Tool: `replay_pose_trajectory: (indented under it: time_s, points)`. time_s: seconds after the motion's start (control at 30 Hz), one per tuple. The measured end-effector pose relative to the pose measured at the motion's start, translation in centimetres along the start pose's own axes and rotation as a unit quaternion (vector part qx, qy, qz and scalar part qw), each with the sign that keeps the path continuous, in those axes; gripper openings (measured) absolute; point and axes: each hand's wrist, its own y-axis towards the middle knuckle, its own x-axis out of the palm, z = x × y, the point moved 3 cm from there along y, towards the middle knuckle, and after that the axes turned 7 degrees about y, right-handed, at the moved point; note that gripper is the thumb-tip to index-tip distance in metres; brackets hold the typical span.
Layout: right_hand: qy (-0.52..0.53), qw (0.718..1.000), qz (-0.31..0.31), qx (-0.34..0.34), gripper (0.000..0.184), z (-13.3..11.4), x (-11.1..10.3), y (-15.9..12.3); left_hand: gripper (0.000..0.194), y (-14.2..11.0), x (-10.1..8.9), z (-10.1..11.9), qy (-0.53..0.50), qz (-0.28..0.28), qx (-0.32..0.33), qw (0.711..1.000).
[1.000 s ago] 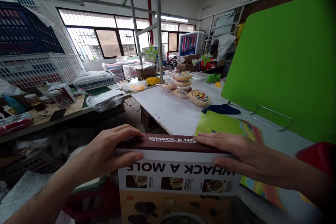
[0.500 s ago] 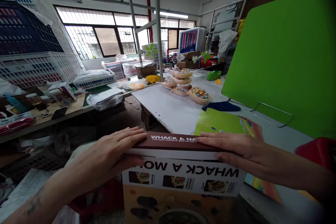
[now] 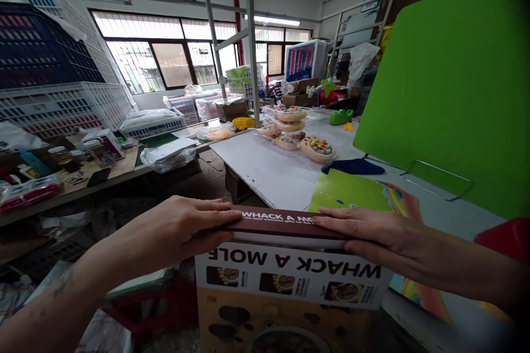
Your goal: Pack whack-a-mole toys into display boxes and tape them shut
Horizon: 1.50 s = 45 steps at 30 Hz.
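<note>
A printed "WHACK A MOLE" toy box (image 3: 290, 281) stands upright close in front of me, its brown top edge between my hands. My left hand (image 3: 182, 226) lies flat on the top's left end, thumb pressed against the white front panel. My right hand (image 3: 368, 231) rests on the top's right end, fingers wrapped over the front corner. Both hands clasp the box. Just behind it a green printed sheet (image 3: 351, 193) lies on the white table (image 3: 269, 171).
Bagged wooden toys (image 3: 317, 149) sit further back on the white table. A large green board (image 3: 451, 83) leans at the right, a red object (image 3: 503, 237) below it. A cluttered workbench (image 3: 74, 171) and stacked crates (image 3: 49, 83) fill the left. A metal post (image 3: 252, 44) rises mid-room.
The box and both hands have shifted slightly right and down in view. My left fingers have flattened along the box top. The grip stays the same.
</note>
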Motion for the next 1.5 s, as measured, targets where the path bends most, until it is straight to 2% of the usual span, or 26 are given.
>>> replay_pose_trajectory:
  time_s: [0.13,0.23,0.3,0.43,0.57,0.63,0.73,0.8,0.87,0.93,0.97,1.03,1.07,1.13,1.2,1.27,1.4,1.5]
  points:
    - [-0.062,0.998,0.002,-0.008,0.049,1.0,0.9,-0.7,0.06,-1.0,1.1,-0.1,0.052,0.004,-0.023,0.998]
    - [-0.098,0.995,0.004,-0.026,0.061,1.0,1.5,-1.0,0.057,-1.7,1.9,-0.2,0.12,0.017,0.003,0.993]
    - [-0.124,0.99,0.059,-0.045,0.061,0.6,1.9,-1.3,0.053,-2.0,2.3,-0.3,0.159,0.022,0.024,0.987]
    - [-0.147,0.956,0.247,-0.066,0.055,0.0,3.9,-2.3,0.048,-2.0,3.1,-0.2,0.223,0.054,0.013,0.973]
    - [-0.134,0.933,0.332,-0.024,0.058,-0.2,5.7,-2.6,0.035,0.1,4.6,2.8,0.263,0.163,-0.007,0.951]
    - [-0.131,0.927,0.351,-0.013,0.052,-1.0,5.6,-2.5,0.035,2.0,5.9,5.1,0.229,0.215,0.012,0.949]
    - [-0.124,0.93,0.345,-0.003,0.046,-2.2,5.0,-3.0,0.027,4.4,7.8,7.7,0.189,0.278,0.017,0.942]
    - [-0.109,0.932,0.345,0.027,0.037,-2.0,4.4,-4.8,0.023,5.3,8.8,8.6,0.183,0.305,0.007,0.934]
    - [-0.108,0.92,0.367,0.089,0.022,-0.7,3.5,-8.3,0.026,5.6,9.6,8.9,0.172,0.323,0.007,0.931]
    - [-0.112,0.878,0.422,0.196,0.01,1.9,2.3,-13.3,0.029,5.4,10.1,8.7,0.158,0.332,0.012,0.93]
    - [-0.089,0.83,0.465,0.295,0.012,3.7,1.6,-16.3,0.03,5.3,10.3,8.6,0.151,0.334,0.013,0.93]
    - [-0.012,0.681,0.559,0.473,0.018,7.4,0.7,-22.4,0.032,5.0,10.6,8.4,0.141,0.342,0.008,0.929]
    - [-0.003,0.646,0.573,0.504,0.021,9.0,0.3,-24.6,0.034,4.9,10.7,8.3,0.138,0.348,0.007,0.927]
    - [0.014,0.596,0.588,0.546,0.017,11.6,0.1,-27.9,0.038,4.6,11.0,8.3,0.136,0.353,0.009,0.926]
    - [0.032,0.574,0.585,0.573,0.013,13.5,0.3,-29.7,0.041,4.5,11.2,8.3,0.132,0.356,0.012,0.925]
    - [0.059,0.558,0.575,0.595,0.018,14.9,0.8,-30.3,0.042,4.4,11.3,8.5,0.129,0.356,0.02,0.925]
    - [0.111,0.55,0.568,0.602,0.022,16.8,1.5,-29.9,0.04,4.2,11.2,9.1,0.136,0.358,0.044,0.923]
    - [0.128,0.535,0.588,0.593,0.023,17.7,1.5,-29.3,0.04,4.0,11.0,9.7,0.13,0.359,0.044,0.923]
